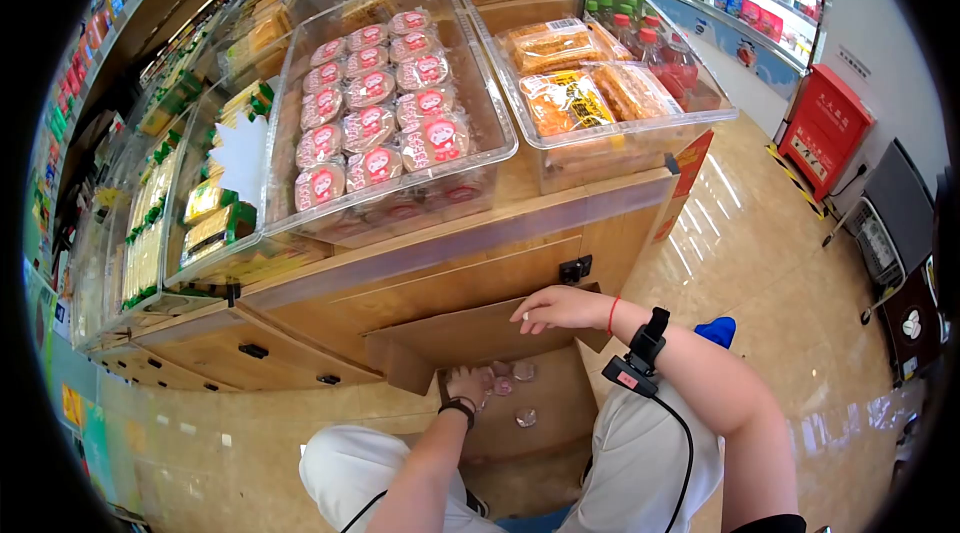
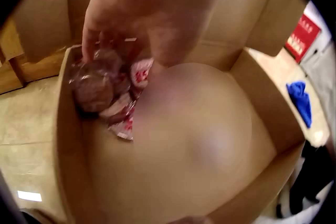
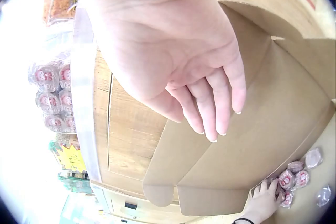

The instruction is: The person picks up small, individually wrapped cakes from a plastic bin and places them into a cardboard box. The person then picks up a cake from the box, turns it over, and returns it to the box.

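Observation:
In the head view my left hand (image 1: 465, 386) reaches down into the left corner of an open cardboard box (image 1: 548, 388) on the floor. Its fingers bend round wrapped round cakes (image 2: 94, 90) bunched in that corner, thumb beside a red-printed wrapper (image 2: 140, 73); the palm hides part of them. One more wrapped cake (image 1: 525, 417) lies apart on the box bottom. My right hand (image 3: 184, 71) hangs over the box's far flap, palm empty, fingers loosely extended.
Behind the box stands a wooden display cabinet (image 1: 330, 328) topped with clear bins. One bin holds rows of similar wrapped cakes (image 1: 370, 123); another holds packaged bread (image 1: 565, 98) and red-capped bottles (image 1: 650, 53). A red cabinet (image 1: 825, 133) stands by the wall. My knees flank the box.

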Available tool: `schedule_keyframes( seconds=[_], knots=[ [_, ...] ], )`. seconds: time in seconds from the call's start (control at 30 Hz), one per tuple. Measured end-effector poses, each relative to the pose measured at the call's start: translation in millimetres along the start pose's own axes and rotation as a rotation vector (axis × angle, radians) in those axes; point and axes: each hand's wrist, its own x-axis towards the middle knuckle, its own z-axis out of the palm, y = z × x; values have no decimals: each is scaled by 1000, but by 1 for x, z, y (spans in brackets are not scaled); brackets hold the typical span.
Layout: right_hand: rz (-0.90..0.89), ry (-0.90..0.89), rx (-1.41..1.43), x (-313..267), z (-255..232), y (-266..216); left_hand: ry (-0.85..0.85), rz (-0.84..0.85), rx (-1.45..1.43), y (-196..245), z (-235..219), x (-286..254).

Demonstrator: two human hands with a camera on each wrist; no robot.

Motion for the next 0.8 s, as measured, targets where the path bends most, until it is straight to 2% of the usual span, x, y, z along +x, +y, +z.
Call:
schedule_keyframes(
  seconds=[0.13,0.3,0.43,0.53,0.73,0.8],
  knots=[
    [11,-7,-15,3,1,-4,124,118,263,-8,9,-17],
    [-8,-28,4,11,4,1,109,76,251,-9,20,-10],
    [5,-38,-29,11,6,-1,127,59,309,-17,49,3],
    [20,-36,-39,9,5,-5,121,99,507,-11,33,-14],
    [8,-33,-5,7,4,0,31,55,493,-6,61,-15],
    [9,-31,-3,6,4,-1,133,15,590,-10,89,-5]
  ],
)
